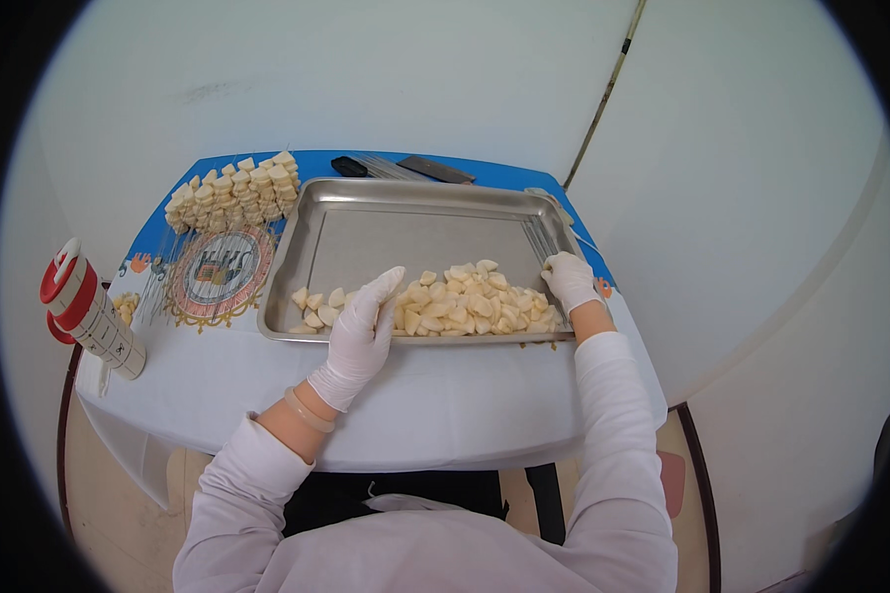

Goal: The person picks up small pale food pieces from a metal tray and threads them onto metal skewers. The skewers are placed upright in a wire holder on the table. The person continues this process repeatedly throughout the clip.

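Note:
A shallow stainless steel tray (386, 237) lies before me, with a heap of pale, wedge-shaped food slices (475, 300) along its near side. My left hand (360, 333), in a white glove, is at the heap's left part. Its fingers are straight and close together, the thumb stands a little apart, and I see nothing held. Several thin metal skewers (538, 236) lie along the tray's right side. Over them my gloved right hand (569, 280) rests with curled fingers; whether it grips one is hidden.
Loaded skewers of stacked slices (233, 193) are piled at the back left. Behind the tray lie a cleaver (436, 169), a black object (348, 166) and more thin skewers (389, 167). A red-lidded bottle (100, 322) stands at the tablecloth's (430, 400) left edge. Walls border the table.

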